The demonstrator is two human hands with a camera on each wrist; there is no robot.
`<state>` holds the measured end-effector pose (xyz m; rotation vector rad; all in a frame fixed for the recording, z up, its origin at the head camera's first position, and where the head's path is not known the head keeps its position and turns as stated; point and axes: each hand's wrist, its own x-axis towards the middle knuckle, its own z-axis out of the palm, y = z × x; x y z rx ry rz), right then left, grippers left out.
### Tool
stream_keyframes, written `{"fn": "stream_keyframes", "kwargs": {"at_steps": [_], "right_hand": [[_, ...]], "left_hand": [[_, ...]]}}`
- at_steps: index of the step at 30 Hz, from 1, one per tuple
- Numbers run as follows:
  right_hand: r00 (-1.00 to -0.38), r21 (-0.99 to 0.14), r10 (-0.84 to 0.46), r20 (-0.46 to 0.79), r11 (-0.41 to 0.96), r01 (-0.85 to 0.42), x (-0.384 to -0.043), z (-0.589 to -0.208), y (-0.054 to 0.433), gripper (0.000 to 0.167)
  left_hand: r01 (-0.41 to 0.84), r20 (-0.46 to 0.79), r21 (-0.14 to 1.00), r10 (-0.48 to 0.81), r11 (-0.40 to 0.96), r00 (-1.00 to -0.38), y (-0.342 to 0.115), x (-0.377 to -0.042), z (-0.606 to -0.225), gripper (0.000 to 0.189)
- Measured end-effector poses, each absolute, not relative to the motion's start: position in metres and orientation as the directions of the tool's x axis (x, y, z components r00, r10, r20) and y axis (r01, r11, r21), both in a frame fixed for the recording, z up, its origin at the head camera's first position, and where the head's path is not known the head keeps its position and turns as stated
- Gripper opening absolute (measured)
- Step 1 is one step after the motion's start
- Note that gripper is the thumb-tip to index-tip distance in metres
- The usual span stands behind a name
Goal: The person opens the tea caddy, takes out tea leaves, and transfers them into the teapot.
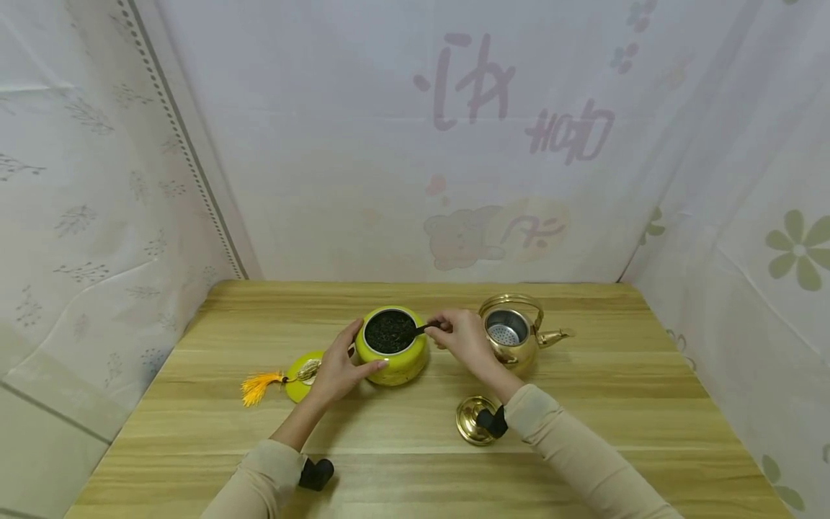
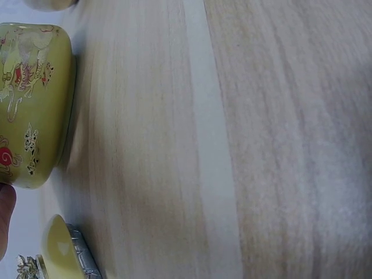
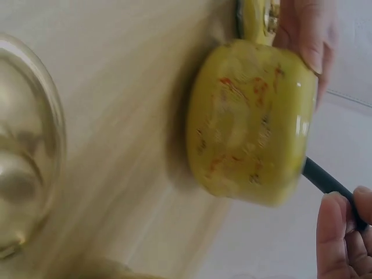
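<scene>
A yellow-green ceramic jar with painted figures stands on the table, its mouth full of dark loose tea leaves. My left hand grips its left side, the thumb across the front and the fingers toward the back. Between thumb and fingers, my right hand pinches the thin dark handle of a tea scoop. The handle slants over the jar's right rim, and the scoop's far end is down among the leaves. The right wrist view shows the pinched dark handle beyond the jar.
The jar's lid, with an orange tassel, lies left of it. Close behind my right wrist stands a lidless gold teapot with a perforated strainer inside, its spout pointing right. Its gold lid lies in front, under my right wrist camera.
</scene>
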<state>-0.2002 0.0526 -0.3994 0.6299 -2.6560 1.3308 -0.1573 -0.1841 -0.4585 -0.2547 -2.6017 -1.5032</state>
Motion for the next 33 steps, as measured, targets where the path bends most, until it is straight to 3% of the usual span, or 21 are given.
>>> {"fn": "stream_keyframes", "kwargs": {"at_steps": [18,33], "right_hand": [[-0.958,-0.919,-0.203,0.204,0.298,-0.259,-0.195,-0.42,0.044,0.013],[-0.975,-0.957,-0.158,0.156,0.221,-0.189,-0.188,-0.416,0.043,0.014]], "left_hand": [[0.211,0.198,0.847,0.078,0.488,-0.977,-0.184,-0.159,-0.461,0.091],[0.196,0.184,0.864,0.071,0.464,-0.98,-0.182,-0.159,-0.461,0.09]]}}
